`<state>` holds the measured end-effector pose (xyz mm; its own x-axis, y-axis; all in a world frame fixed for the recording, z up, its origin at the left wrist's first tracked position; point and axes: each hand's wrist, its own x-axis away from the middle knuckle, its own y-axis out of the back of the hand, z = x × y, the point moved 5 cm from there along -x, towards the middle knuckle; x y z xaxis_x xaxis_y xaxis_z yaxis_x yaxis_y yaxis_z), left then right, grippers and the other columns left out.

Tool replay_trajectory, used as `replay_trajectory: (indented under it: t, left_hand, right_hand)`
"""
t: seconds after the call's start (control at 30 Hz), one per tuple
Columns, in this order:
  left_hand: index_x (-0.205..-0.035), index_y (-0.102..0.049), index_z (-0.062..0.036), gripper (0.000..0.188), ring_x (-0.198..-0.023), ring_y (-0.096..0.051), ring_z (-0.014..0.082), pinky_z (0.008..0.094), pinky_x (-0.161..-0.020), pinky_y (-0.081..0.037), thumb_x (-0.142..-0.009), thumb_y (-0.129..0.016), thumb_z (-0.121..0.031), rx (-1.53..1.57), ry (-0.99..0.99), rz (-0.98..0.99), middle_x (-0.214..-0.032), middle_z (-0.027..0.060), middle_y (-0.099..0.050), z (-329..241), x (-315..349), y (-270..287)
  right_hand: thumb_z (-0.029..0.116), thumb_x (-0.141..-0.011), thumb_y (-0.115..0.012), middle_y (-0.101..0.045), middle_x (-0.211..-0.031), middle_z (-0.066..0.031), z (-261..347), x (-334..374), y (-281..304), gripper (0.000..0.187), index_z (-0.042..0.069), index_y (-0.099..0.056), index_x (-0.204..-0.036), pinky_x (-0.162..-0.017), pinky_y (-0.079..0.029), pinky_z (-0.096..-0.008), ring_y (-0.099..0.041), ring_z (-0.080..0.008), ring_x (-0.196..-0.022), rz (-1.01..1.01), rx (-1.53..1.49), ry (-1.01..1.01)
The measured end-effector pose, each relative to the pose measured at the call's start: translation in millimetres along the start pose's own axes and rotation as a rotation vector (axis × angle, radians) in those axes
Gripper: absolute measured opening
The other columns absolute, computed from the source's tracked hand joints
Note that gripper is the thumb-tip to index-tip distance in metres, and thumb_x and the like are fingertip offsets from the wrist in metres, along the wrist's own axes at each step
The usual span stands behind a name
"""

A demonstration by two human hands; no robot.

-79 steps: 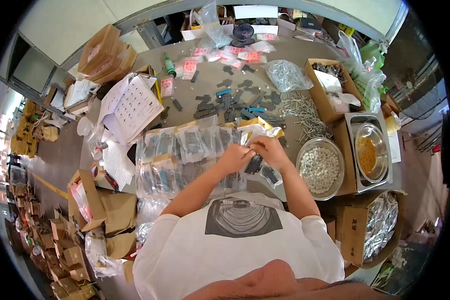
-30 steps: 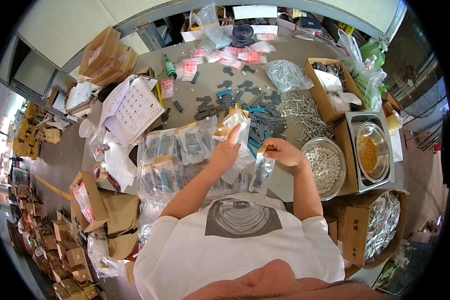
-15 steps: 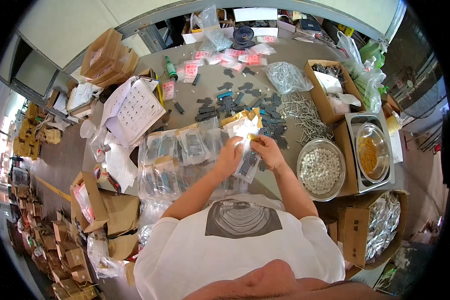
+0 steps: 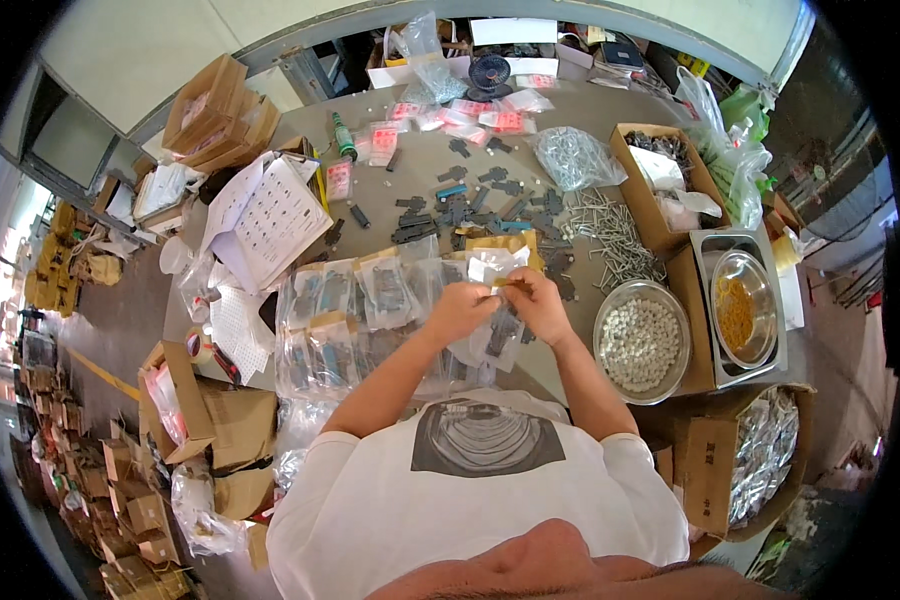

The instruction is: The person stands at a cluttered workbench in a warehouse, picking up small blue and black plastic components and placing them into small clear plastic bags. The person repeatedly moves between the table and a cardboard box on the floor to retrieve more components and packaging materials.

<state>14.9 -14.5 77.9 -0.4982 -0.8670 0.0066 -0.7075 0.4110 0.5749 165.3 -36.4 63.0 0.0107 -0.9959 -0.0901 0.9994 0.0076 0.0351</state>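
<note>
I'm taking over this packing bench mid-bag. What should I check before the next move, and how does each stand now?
1. Both hands on the bag: ok, left hand and right hand pinch the small clear bag at its top.
2. Bag sealed: cannot tell.
3. Bag contents: cannot tell.
4. Filled bags kept together: ok, in rows at the left.
5. Bowl of white pieces within reach: ok, beside the right forearm.

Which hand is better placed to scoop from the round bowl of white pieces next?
Right hand, probably: the bowl of white pieces sits on its side. The left hand would have to cross over the clear bag both hands hold.
</note>
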Motion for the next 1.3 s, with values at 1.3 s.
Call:
replay_trajectory:
  t: [1.3]
  left_hand:
    - [-0.09,-0.065,0.0029,0.031,-0.065,-0.064,0.0178,0.0292,-0.056,-0.05,-0.083,-0.064,-0.028,1.088,0.673,0.095,-0.08,0.0094,-0.067,39.9,19.1,-27.8]
  right_hand:
    - [0.021,-0.094,-0.049,-0.05,-0.081,-0.0067,-91.8,-22.6,28.5,0.017,0.004,-0.046,-0.092,-0.064,-0.05,-0.0353,-0.053,-0.0188,-0.071,-0.521,-0.793,-0.538]
